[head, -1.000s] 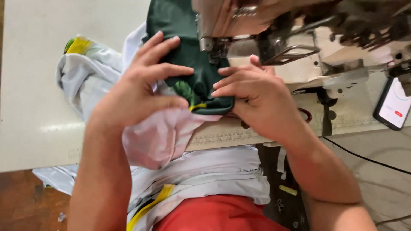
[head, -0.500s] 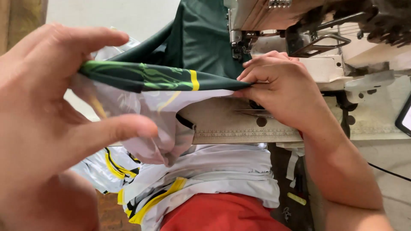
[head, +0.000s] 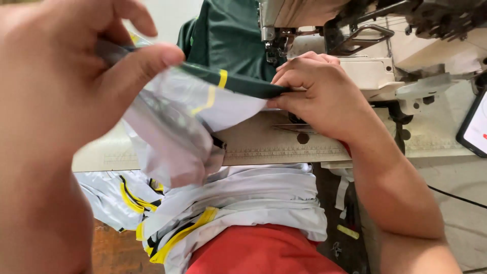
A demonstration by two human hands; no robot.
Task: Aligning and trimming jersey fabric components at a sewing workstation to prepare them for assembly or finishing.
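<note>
Green fabric with a yellow stripe is the main thing in the head view: the dark green garment (head: 228,45) runs from under the sewing machine (head: 355,35) at the far side toward the near left, with a white lining layer (head: 182,127) hanging below its folded edge. Left hand (head: 61,86) is huge and close to the camera on the left, thumb and fingers pinched shut on the edge of the cloth, lifting it up off the table. Right hand (head: 317,94) sits just in front of the machine's needle area, fingers curled together and clamped on the other end of that same green edge, so the hem is stretched between both hands. More white pieces with yellow trim (head: 228,213) are piled in the lap, near side. Pale sewing table (head: 284,147) has a ruler strip along its near edge. Phone (head: 474,127) at far right.
</note>
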